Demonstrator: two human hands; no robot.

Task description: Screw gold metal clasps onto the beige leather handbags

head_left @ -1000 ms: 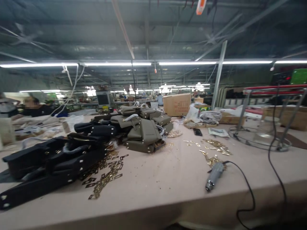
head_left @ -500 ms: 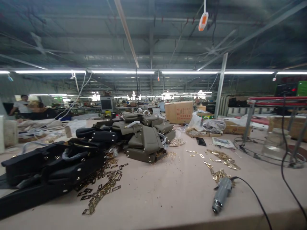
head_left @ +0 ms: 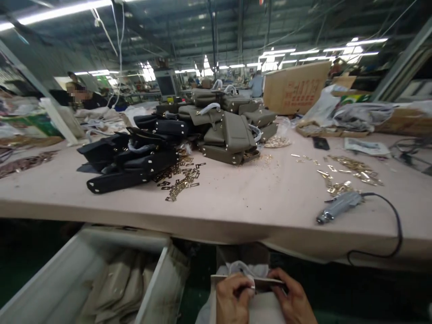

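At the bottom of the view, below the table edge, my left hand [head_left: 233, 298] and my right hand [head_left: 294, 300] both pinch the top edge of a pale bag [head_left: 243, 275] with white wrapping on its handle. Both hands have curled fingers closed on that bag. On the table [head_left: 236, 207] above lie a heap of black bags [head_left: 130, 155], a heap of olive bags [head_left: 224, 123] and scattered gold metal fittings [head_left: 180, 180].
A grey corded power tool [head_left: 337, 207] lies near the table's right front edge, its black cable looping over the edge. A white bin [head_left: 101, 274] with beige pieces stands under the table at left. A cardboard box [head_left: 297, 87] sits behind. A person sits at far left.
The view has tilted down and pulled back from the table. My two hands and the pale bag, unseen before, have come into view below the table edge, along with the white bin.
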